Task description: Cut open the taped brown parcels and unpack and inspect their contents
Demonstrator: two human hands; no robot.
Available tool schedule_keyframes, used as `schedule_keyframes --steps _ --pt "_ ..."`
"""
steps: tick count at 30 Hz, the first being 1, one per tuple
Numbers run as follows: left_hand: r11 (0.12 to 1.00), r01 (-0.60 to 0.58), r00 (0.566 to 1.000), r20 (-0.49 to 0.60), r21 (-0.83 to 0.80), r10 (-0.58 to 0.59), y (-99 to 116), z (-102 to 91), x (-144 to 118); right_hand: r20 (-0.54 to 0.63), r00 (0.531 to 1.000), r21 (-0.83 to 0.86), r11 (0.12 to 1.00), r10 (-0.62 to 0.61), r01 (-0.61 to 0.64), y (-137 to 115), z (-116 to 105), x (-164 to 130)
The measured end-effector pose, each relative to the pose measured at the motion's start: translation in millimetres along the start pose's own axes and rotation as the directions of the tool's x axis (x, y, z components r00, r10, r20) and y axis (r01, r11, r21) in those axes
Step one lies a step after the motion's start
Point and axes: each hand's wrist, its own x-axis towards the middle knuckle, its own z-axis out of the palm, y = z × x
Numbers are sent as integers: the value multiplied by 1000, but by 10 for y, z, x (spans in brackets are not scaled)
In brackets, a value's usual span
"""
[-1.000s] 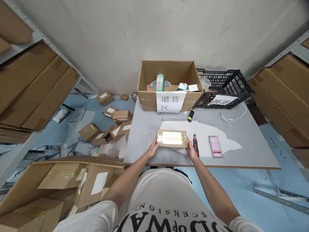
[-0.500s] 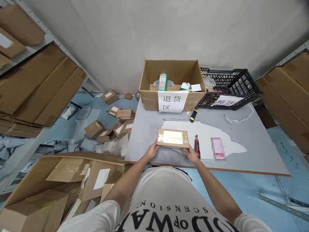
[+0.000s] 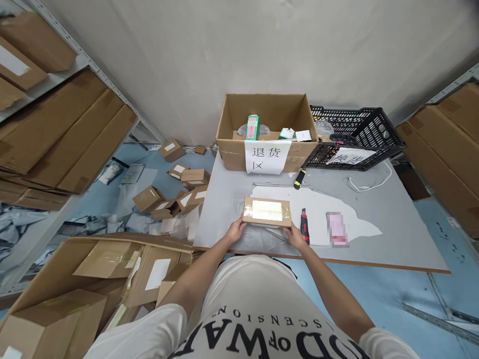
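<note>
The person stands at the near edge of a grey table (image 3: 392, 219) and grips a small taped parcel (image 3: 266, 211) at its two near corners, the left hand (image 3: 235, 231) closed on the corner at 7 o'clock of the parcel and the right hand (image 3: 294, 235) closed on the corner at 5 o'clock. The parcel is a flat brown carton with a pale label under shiny clear tape on top; it sits over the near middle of the table, and whether it rests on the surface or is slightly raised cannot be told. Just beside the right hand, at 3 o'clock of the parcel, lies a red and black box cutter (image 3: 304, 226), and farther along at 3 o'clock lies a blurred pink item (image 3: 337, 229) on a white sheet (image 3: 318, 199). At 12 o'clock of the parcel, at the far edge of the table, stands an open cardboard box (image 3: 266, 130) with a white paper sign on its front, and at 1 o'clock a black plastic crate (image 3: 355, 133). A yellow and black tool (image 3: 298, 179) lies between the box and the parcel. On the floor at 9 o'clock lie scattered small cartons (image 3: 175, 187).
</note>
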Motion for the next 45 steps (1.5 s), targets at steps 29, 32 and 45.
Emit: schedule_keyframes --steps 29,32,45 --pt "996 -39 997 -64 -84 34 340 -112 48 -190 982 -155 986 23 -53 -453 -207 236" --pt "987 13 997 -69 -160 -25 254 -79 86 -194 980 -241 966 44 -91 -454 -154 263" --pt "950 100 995 26 -295 -96 122 -74 226 -214 969 -185 969 120 -161 -380 -45 444"
